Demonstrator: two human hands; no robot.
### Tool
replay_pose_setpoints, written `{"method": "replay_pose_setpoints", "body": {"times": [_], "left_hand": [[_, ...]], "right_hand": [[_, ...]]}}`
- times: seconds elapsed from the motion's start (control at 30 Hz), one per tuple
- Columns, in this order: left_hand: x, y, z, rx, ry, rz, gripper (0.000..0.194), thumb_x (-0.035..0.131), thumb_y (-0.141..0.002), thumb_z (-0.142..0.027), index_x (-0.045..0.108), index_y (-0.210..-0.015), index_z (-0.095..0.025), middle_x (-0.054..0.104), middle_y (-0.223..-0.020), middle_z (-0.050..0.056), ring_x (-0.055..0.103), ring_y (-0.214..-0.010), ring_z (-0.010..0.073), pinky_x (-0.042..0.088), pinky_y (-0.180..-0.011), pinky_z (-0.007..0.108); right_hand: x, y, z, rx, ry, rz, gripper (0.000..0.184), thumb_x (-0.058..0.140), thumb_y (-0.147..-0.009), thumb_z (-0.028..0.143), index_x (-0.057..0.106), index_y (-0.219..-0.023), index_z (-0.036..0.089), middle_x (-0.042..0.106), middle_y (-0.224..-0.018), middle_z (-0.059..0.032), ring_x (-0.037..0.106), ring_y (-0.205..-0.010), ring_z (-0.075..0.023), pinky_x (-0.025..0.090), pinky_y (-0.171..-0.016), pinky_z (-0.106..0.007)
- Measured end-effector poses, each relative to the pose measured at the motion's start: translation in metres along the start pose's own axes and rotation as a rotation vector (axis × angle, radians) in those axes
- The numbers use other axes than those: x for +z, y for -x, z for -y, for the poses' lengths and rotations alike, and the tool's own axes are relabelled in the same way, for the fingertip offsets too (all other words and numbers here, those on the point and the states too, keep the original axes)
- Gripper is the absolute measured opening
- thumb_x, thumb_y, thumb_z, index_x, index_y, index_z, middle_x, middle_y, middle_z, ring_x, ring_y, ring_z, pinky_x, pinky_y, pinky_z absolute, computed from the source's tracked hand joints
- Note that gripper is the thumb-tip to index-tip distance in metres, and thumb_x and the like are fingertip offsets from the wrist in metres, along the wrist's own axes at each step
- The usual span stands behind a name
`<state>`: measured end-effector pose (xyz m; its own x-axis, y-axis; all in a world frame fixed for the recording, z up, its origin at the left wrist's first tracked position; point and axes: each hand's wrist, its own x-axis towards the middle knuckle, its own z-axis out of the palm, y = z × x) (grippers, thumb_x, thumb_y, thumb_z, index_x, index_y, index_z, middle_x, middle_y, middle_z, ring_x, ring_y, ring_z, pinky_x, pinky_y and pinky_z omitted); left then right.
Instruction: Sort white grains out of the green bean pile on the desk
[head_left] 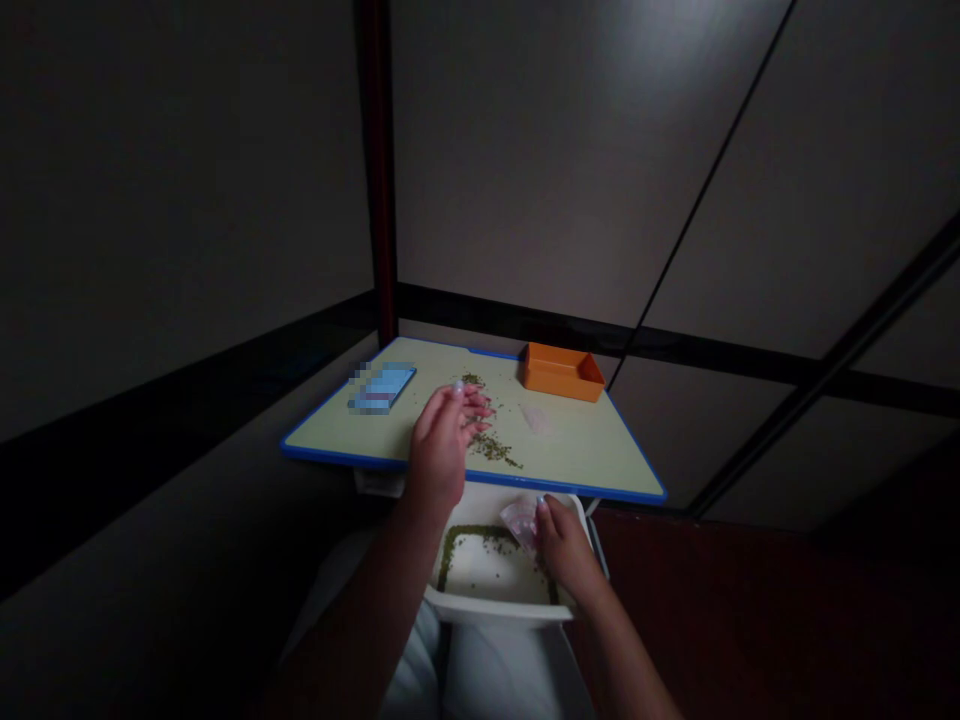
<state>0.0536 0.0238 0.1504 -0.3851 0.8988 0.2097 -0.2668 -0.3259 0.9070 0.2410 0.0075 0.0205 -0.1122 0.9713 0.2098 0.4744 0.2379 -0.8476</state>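
My left hand [448, 420] hovers at the middle of the small table [585, 455], fingers apart with nothing in them. Close by that hand lie loose green-brown bits [493, 450], scattered on the tabletop. Lower down, my right hand [559, 540] pinches a small clear plastic bag [519, 520] with pinkish marks. The bag is over a white basin [495, 608] below the table's front edge. More green-brown bits line the bottom edges of the basin. Whether anything is inside the bag I cannot make out.
An orange open box [564, 374] stands at the table's back right. Another clear plastic piece [535, 420] lies in front of it. A phone [384, 388] with a lit, partly blurred screen is at the left. Panelled walls [517, 170] rise behind the table.
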Motion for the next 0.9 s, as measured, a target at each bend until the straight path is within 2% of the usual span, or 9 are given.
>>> {"method": "replay_pose_setpoints", "body": {"times": [0.07,0.13,0.23,0.3,0.37,0.47,0.67,0.8,0.9], "left_hand": [[-0.003,-0.003,0.008,0.074,-0.239,0.067,0.049,0.07,-0.065,-0.059,0.064,-0.097,-0.023,0.066,-0.106,0.008,0.059,-0.106,0.0244,0.043,-0.103,0.047],[-0.009,-0.005,0.02,0.13,-0.457,0.102,0.054,0.079,-0.057,-0.05,0.068,-0.103,-0.023,0.063,-0.123,0.011,0.048,-0.127,0.0314,0.025,-0.116,0.053],[-0.017,-0.005,0.045,0.202,-0.714,0.076,0.069,0.075,-0.065,-0.048,0.061,-0.126,-0.02,0.035,-0.156,0.019,0.012,-0.149,0.0411,-0.004,-0.116,0.067],[-0.022,-0.003,0.063,0.246,-0.868,0.078,0.072,0.069,-0.074,-0.046,0.051,-0.138,-0.02,0.019,-0.163,0.018,0.0,-0.151,0.04,-0.014,-0.111,0.071],[-0.026,-0.001,0.077,0.338,-1.301,0.068,0.071,0.054,-0.085,-0.052,0.037,-0.148,-0.025,0.014,-0.165,0.017,0.003,-0.152,0.0401,-0.004,-0.11,0.076],[-0.031,-0.002,0.09,0.424,-1.565,0.067,0.072,0.042,-0.089,-0.058,0.028,-0.152,-0.025,0.01,-0.165,0.017,0.006,-0.151,0.0419,0.012,-0.109,0.077],[-0.039,-0.009,0.094,0.52,-1.57,0.137,0.067,0.043,-0.09,-0.053,0.038,-0.148,-0.019,0.017,-0.163,0.02,0.012,-0.15,0.0428,0.014,-0.11,0.076],[-0.052,-0.007,0.086,0.525,-1.534,0.222,0.052,0.048,-0.086,-0.046,0.057,-0.131,-0.02,0.044,-0.152,0.015,0.036,-0.142,0.032,0.027,-0.115,0.053],[-0.066,0.005,0.075,0.439,-1.487,0.167,0.049,0.042,-0.086,-0.051,0.064,-0.112,-0.016,0.064,-0.122,0.017,0.055,-0.116,0.029,0.042,-0.1,0.043]], "right_hand": [[0.0,-0.001,0.001,-0.002,0.01,0.009,0.047,0.031,-0.094,0.056,0.053,-0.074,0.02,0.06,-0.063,-0.0037,0.054,-0.061,-0.0183,0.037,-0.057,-0.028],[0.0,-0.002,0.002,-0.009,0.013,0.019,0.043,0.031,-0.094,0.053,0.05,-0.072,0.021,0.058,-0.062,-0.0026,0.053,-0.059,-0.0176,0.035,-0.056,-0.027],[0.001,-0.002,0.002,-0.013,0.018,0.021,0.04,0.031,-0.095,0.05,0.047,-0.072,0.022,0.057,-0.063,-0.0024,0.052,-0.06,-0.0173,0.033,-0.057,-0.027],[0.002,-0.002,0.002,-0.011,0.022,0.031,0.04,0.029,-0.096,0.05,0.046,-0.073,0.022,0.057,-0.064,-0.0024,0.052,-0.06,-0.0173,0.033,-0.057,-0.027],[0.003,-0.003,0.001,-0.014,0.042,0.04,0.04,0.028,-0.096,0.049,0.045,-0.073,0.022,0.056,-0.064,-0.0026,0.052,-0.061,-0.0173,0.032,-0.057,-0.027],[0.004,-0.004,0.002,-0.035,0.095,0.026,0.038,0.027,-0.096,0.046,0.044,-0.072,0.022,0.057,-0.064,-0.0035,0.052,-0.061,-0.0172,0.031,-0.058,-0.027],[0.004,-0.005,0.008,-0.037,0.188,-0.004,0.035,0.027,-0.097,0.04,0.046,-0.074,0.021,0.059,-0.068,-0.0057,0.053,-0.064,-0.0178,0.029,-0.058,-0.027],[0.003,-0.002,0.014,-0.056,0.191,-0.048,0.038,0.026,-0.099,0.04,0.05,-0.076,0.021,0.061,-0.069,-0.0055,0.054,-0.064,-0.0179,0.028,-0.057,-0.027],[0.001,0.001,0.018,-0.096,0.189,-0.174,0.039,0.025,-0.099,0.04,0.051,-0.077,0.021,0.06,-0.069,-0.0047,0.053,-0.063,-0.018,0.029,-0.058,-0.027]]}}
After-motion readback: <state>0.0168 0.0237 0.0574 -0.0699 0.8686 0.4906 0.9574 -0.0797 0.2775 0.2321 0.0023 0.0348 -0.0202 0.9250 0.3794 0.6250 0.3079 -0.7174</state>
